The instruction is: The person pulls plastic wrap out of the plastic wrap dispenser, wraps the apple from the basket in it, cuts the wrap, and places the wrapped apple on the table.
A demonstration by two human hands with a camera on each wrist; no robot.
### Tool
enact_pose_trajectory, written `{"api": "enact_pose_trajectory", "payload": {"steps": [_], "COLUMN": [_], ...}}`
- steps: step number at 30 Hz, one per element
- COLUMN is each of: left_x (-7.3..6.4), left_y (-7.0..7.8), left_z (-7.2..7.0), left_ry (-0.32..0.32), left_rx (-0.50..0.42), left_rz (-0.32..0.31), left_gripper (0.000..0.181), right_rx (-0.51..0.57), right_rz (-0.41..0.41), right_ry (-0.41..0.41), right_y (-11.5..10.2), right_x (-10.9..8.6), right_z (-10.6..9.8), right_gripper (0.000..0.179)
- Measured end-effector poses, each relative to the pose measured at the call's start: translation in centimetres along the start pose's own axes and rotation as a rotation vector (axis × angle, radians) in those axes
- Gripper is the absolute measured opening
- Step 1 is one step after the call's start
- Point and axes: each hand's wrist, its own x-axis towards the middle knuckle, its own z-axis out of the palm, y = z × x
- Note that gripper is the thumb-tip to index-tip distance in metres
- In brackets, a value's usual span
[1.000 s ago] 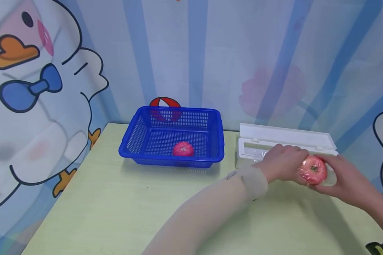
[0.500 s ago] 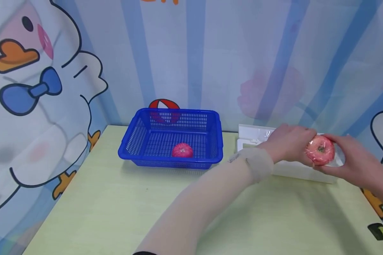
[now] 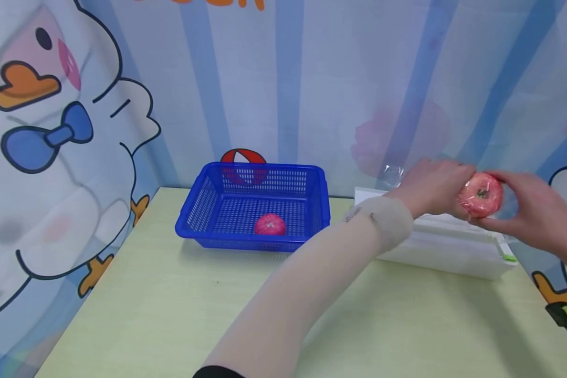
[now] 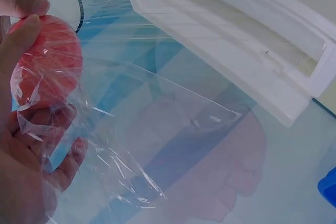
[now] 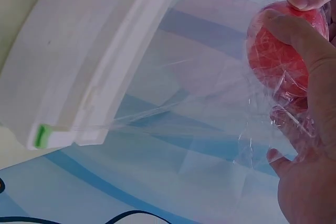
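Observation:
An apple (image 3: 482,195), red and partly covered in clear plastic wrap, is held up between both hands above a white wrap dispenser box (image 3: 453,247). My left hand (image 3: 434,186) grips its left side, with the thumb pressing on the skin in the left wrist view. On the opposite side, my right hand (image 3: 534,210) pinches it between thumb and fingers. A sheet of clear plastic wrap (image 4: 173,129) stretches from the apple toward the box and hangs loose around the fingers. The left forearm hides the box's left part in the head view.
A blue plastic basket (image 3: 189,226) stands on the pale table (image 3: 146,304), left of the box, with another red apple (image 3: 270,224) inside. Behind the table hangs a printed curtain (image 3: 288,94). A green piece (image 5: 42,136) sits at one end of the box.
Both hands have lifted the apple up and away, slightly to the right. The wrap trails with it, and more of the white box's front shows beneath the hands.

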Motion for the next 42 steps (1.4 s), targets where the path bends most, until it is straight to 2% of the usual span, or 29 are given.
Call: {"api": "enact_pose_trajectory", "payload": {"steps": [10,14,17,24,35,42], "left_x": [0.3,0.3,0.3,0.1,-1.0,-1.9], "left_y": [-0.1,-0.2,-0.2,0.0,0.6,1.1], "left_z": [-2.0,-2.7,-3.2,-4.2,-5.5,-6.0], "left_ry": [0.042,0.048,0.048,0.061,0.062,0.059], "left_rx": [0.03,0.015,-0.001,0.023,0.022,0.04], "left_rz": [-0.014,-0.025,-0.036,-0.038,-0.046,-0.028], "left_gripper": [0.065,0.068,0.068,0.067,0.076,0.075], "right_rx": [-0.012,-0.019,-0.037,-0.079,-0.121,-0.106], "right_rz": [0.018,0.031,0.048,0.099,0.073,0.019], "right_ry": [0.018,0.025,0.026,0.035,0.088,0.118], "right_y": [0.2,0.1,-0.2,-0.9,-1.0,-1.0], "right_x": [1.5,2.0,2.3,2.5,2.2,1.6], "right_z": [-1.5,-2.1,-2.5,-3.5,-4.6,-5.0], "right_gripper": [0.097,0.097,0.097,0.097,0.096,0.097]}}
